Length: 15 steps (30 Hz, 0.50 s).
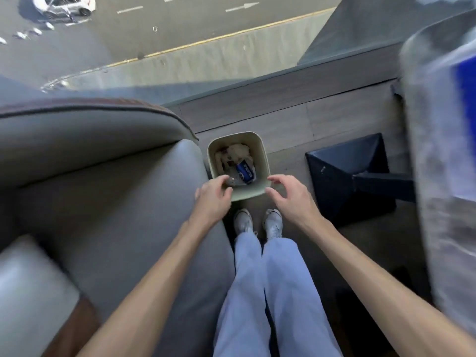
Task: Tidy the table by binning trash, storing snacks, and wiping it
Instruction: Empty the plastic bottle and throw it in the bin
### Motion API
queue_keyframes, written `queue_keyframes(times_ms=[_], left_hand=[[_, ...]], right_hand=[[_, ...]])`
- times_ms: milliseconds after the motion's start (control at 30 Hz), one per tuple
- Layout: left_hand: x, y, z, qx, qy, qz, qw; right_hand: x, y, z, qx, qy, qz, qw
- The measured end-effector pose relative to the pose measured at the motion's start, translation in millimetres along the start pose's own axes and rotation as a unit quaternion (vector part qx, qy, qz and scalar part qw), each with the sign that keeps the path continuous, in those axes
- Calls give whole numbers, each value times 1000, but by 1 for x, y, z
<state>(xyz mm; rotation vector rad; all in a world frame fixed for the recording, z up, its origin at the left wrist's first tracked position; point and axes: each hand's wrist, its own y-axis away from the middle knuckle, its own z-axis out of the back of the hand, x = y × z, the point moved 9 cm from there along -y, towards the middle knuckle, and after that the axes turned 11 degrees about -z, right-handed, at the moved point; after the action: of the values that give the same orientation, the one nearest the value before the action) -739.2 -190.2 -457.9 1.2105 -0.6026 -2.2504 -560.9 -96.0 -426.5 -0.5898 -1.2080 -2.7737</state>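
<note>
One head-worn view looks steeply down from standing height onto the floor-level bin [265,161].

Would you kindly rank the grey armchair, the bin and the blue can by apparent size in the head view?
1. grey armchair, though nearest the camera
2. bin
3. blue can, lying inside the bin

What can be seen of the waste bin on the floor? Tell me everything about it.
The waste bin is small, pale beige, likely plastic, a rounded rectangle with an open top and no lid. It stands upright on the wood-look floor beside the grey sofa, just ahead of the person's shoes. Inside lie crumpled paper and a blue soda can. The left hand and right hand hover at its near rim; contact is unclear.
</note>
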Motion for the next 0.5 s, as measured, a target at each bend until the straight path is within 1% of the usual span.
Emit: queue_keyframes(times_ms=[133, 267, 400, 500], left_hand=[[-62, 76, 64, -10, -127, -12, 992], [-134, 135, 94, -17, -171, -28, 985], [-227, 170, 78, -8, -206, -94, 974], [-309, 191, 37, 22, -271, -178, 946]], right_hand=[[32, 86, 70, -18, -2, 58, 998], [37, 159, 123, -40, -26, 75, 996], [8, 223, 165, -73, -77, 69, 992], [-49, 266, 200, -121, -130, 21, 984]])
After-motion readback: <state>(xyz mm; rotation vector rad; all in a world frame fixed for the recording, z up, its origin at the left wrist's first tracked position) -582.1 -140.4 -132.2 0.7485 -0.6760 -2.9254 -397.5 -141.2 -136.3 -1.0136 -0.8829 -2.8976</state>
